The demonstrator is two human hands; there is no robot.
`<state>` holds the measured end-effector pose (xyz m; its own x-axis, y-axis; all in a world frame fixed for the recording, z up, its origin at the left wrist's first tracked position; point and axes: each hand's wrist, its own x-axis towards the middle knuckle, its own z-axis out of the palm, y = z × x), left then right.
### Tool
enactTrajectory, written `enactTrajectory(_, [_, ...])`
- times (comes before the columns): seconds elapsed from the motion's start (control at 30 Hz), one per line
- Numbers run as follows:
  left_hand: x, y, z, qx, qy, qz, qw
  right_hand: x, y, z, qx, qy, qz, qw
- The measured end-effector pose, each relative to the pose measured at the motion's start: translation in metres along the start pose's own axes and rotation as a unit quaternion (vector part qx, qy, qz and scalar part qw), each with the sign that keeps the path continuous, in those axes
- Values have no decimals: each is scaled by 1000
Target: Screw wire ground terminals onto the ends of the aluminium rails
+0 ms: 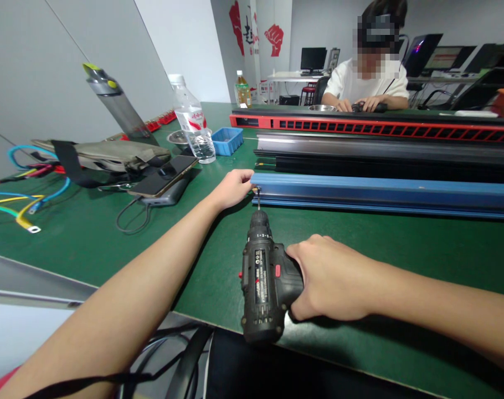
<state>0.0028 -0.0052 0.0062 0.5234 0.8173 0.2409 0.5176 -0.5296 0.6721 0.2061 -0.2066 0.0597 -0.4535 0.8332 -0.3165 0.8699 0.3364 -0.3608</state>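
My right hand (327, 277) is wrapped round the grip of a black power drill (262, 282), which points away from me. The drill's bit meets the left end of a long blue rail (376, 191) at a small screw-like part. My left hand (235, 188) grips that same end of the rail, its fingers partly hidden behind it. Beyond the blue rail lie a dark grey profile (360, 147) and a long black and red rail (360, 124), parallel to it.
Left on the green table (185, 233) are a phone (164, 176) on a power bank, a grey bag (106, 154), coloured cables (27, 213), a water bottle (194, 124), a blue bin (227, 141) and a grey bottle (119, 105). Across sits a person (366, 77) with hands on a dark tool.
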Motion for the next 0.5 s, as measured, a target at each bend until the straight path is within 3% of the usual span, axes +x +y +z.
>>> enactTrajectory(0.5, [0, -2, 0, -8, -13, -2, 1000, 0, -2, -1, -10, -6, 7, 1000])
